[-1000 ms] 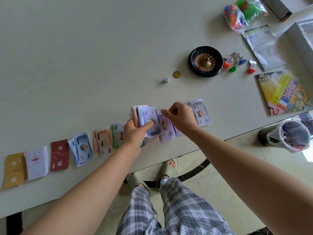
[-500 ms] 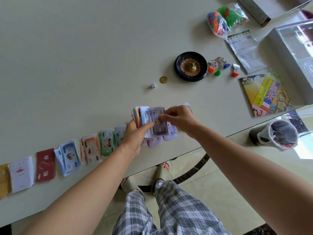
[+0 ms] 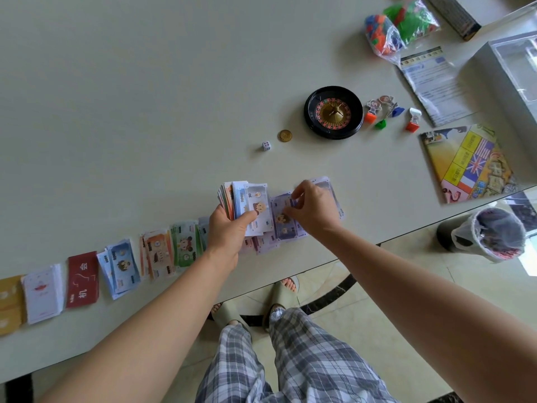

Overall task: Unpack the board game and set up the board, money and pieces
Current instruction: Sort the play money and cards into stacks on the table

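Note:
My left hand [image 3: 229, 231] grips a fanned stack of play money [image 3: 242, 199] just above the table's near edge. My right hand [image 3: 312, 212] pinches a purple note [image 3: 283, 216] over a purple pile lying on the table. Sorted piles run leftward along the edge: a green pile [image 3: 184, 245], an orange pile [image 3: 157, 254], a blue pile [image 3: 119, 270], a red card deck [image 3: 82, 279], a white card deck [image 3: 43, 292] and a yellow deck [image 3: 10, 302]. The folded board [image 3: 467, 164] lies at the right.
A black roulette wheel [image 3: 333, 112], a gold coin [image 3: 284, 135] and a white die [image 3: 266, 145] sit mid-table. Small pawns [image 3: 390, 113], a bag of plastic pieces [image 3: 401, 23], a rule sheet [image 3: 433, 82] and the box [image 3: 511, 65] are at the right. A bin [image 3: 491, 234] stands on the floor.
My right hand drew a purple note off the stack in my left hand and carried it down and right onto the purple pile. The view also shifted slightly.

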